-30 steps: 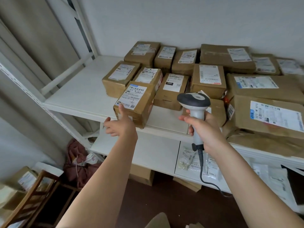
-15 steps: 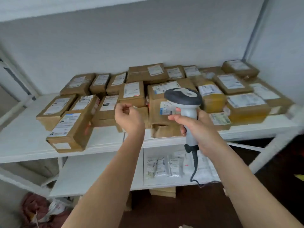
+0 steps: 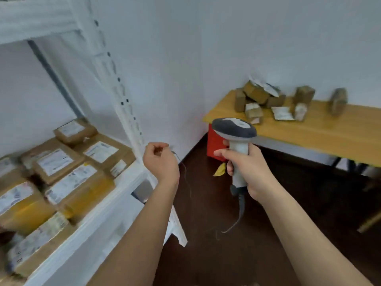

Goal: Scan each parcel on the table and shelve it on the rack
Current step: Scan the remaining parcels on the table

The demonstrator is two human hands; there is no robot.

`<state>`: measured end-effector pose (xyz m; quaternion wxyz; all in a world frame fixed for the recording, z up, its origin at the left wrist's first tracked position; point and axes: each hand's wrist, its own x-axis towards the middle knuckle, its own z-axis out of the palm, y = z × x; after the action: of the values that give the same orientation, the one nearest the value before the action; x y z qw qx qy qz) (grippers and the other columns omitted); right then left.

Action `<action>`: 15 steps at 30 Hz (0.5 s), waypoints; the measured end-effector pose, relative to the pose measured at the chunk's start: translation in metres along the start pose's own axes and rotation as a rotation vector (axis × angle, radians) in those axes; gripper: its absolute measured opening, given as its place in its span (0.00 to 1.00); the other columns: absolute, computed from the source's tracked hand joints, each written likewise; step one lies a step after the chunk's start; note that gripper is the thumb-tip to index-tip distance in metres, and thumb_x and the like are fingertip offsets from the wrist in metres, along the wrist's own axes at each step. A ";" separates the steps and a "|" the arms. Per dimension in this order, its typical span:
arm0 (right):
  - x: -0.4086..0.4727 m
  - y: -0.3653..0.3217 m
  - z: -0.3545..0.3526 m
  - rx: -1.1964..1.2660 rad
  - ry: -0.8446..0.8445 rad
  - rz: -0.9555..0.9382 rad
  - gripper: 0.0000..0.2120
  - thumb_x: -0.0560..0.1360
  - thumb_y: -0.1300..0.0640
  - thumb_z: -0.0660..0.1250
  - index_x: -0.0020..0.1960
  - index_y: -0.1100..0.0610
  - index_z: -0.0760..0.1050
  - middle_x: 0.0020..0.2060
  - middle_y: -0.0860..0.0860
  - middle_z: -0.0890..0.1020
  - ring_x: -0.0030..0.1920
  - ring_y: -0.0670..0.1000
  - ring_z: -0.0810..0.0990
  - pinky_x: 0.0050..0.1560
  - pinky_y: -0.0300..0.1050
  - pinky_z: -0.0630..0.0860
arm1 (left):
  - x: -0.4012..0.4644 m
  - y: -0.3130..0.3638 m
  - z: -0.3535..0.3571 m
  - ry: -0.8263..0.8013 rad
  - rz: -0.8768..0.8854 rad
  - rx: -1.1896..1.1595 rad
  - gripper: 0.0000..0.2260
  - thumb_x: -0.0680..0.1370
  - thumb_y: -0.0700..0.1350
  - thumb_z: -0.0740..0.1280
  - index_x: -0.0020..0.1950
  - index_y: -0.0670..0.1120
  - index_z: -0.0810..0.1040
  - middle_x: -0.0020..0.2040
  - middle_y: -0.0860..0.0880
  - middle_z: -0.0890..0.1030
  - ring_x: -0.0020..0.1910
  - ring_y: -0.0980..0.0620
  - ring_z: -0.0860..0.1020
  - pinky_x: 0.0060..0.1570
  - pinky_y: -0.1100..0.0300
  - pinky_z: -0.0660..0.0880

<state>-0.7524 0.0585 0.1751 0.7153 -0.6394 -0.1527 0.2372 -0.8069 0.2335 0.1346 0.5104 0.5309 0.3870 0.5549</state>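
Note:
My right hand (image 3: 245, 168) grips the handle of a grey and white barcode scanner (image 3: 235, 131), its cable hanging down toward the floor. My left hand (image 3: 160, 159) hovers in the air beside the rack post with its fingers loosely curled and nothing in it. Several brown parcels (image 3: 261, 100) with white labels lie on the wooden table (image 3: 329, 133) at the far right. At the left, the white rack (image 3: 127, 112) holds several labelled cardboard parcels (image 3: 61, 170) on its shelf.
A red box (image 3: 214, 143) stands under the table's near corner, with a yellow scrap (image 3: 220, 169) on the dark floor beside it. A thin cord (image 3: 186, 178) trails along the wall corner. White walls close the corner between rack and table.
The view has swung right from the rack shelf toward the table. My left hand let go of the parcel on the shelf and came away with nothing in it. The scanner stays in my right hand.

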 end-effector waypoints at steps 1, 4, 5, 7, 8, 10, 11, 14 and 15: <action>0.009 0.000 -0.021 0.008 0.053 0.002 0.08 0.75 0.64 0.69 0.54 0.59 0.77 0.49 0.67 0.82 0.26 0.47 0.71 0.30 0.42 0.71 | -0.009 -0.005 0.027 -0.055 -0.016 0.001 0.15 0.69 0.27 0.60 0.33 0.47 0.74 0.32 0.49 0.74 0.33 0.54 0.71 0.34 0.66 0.70; 0.032 0.004 -0.074 0.032 0.178 0.028 0.06 0.76 0.65 0.68 0.50 0.56 0.76 0.50 0.67 0.82 0.26 0.47 0.70 0.30 0.42 0.71 | -0.032 -0.021 0.099 -0.203 -0.070 0.042 0.14 0.69 0.28 0.60 0.33 0.46 0.73 0.32 0.50 0.73 0.32 0.55 0.70 0.32 0.68 0.68; 0.045 0.006 -0.091 0.039 0.217 0.031 0.06 0.77 0.65 0.67 0.50 0.56 0.76 0.51 0.66 0.82 0.26 0.47 0.70 0.30 0.43 0.71 | -0.039 -0.030 0.127 -0.254 -0.098 0.047 0.14 0.70 0.28 0.60 0.33 0.47 0.73 0.32 0.49 0.73 0.32 0.55 0.70 0.32 0.68 0.68; 0.063 0.009 -0.110 0.032 0.264 0.052 0.06 0.76 0.65 0.67 0.50 0.56 0.77 0.52 0.66 0.82 0.26 0.48 0.70 0.31 0.44 0.70 | -0.044 -0.044 0.162 -0.309 -0.132 0.061 0.15 0.70 0.28 0.59 0.33 0.47 0.73 0.33 0.49 0.72 0.32 0.54 0.70 0.34 0.66 0.68; 0.080 0.010 -0.122 0.036 0.299 0.053 0.06 0.76 0.65 0.68 0.51 0.56 0.77 0.52 0.66 0.82 0.26 0.48 0.70 0.31 0.45 0.70 | -0.046 -0.053 0.187 -0.347 -0.154 0.059 0.14 0.70 0.29 0.59 0.34 0.47 0.73 0.32 0.49 0.72 0.32 0.54 0.70 0.34 0.64 0.68; 0.117 0.009 -0.146 0.036 0.361 0.034 0.08 0.76 0.64 0.68 0.54 0.56 0.76 0.51 0.63 0.83 0.26 0.48 0.71 0.30 0.43 0.71 | -0.044 -0.069 0.239 -0.410 -0.205 0.055 0.12 0.71 0.28 0.59 0.35 0.44 0.74 0.32 0.49 0.72 0.31 0.54 0.70 0.34 0.63 0.68; 0.137 0.008 -0.156 0.039 0.394 0.021 0.10 0.77 0.64 0.68 0.57 0.56 0.75 0.49 0.61 0.84 0.26 0.47 0.71 0.29 0.42 0.71 | -0.041 -0.078 0.265 -0.430 -0.228 0.051 0.12 0.71 0.29 0.59 0.36 0.43 0.74 0.32 0.49 0.72 0.31 0.54 0.69 0.34 0.63 0.68; 0.196 0.000 -0.184 0.089 0.504 0.016 0.14 0.78 0.62 0.67 0.62 0.54 0.71 0.46 0.55 0.86 0.26 0.47 0.71 0.29 0.42 0.71 | -0.027 -0.103 0.343 -0.486 -0.284 0.063 0.11 0.70 0.29 0.60 0.35 0.43 0.74 0.32 0.49 0.72 0.32 0.53 0.69 0.36 0.61 0.68; 0.215 -0.005 -0.194 0.101 0.523 0.021 0.14 0.77 0.61 0.67 0.62 0.53 0.71 0.46 0.55 0.86 0.26 0.48 0.71 0.30 0.42 0.71 | -0.022 -0.111 0.369 -0.501 -0.302 0.076 0.11 0.70 0.29 0.60 0.35 0.44 0.73 0.33 0.49 0.72 0.32 0.53 0.69 0.36 0.61 0.68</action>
<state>-0.4696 0.0103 0.1350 0.7591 -0.6438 0.0560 0.0787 -0.4285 0.1908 0.0732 0.6467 0.6065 0.3440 0.3092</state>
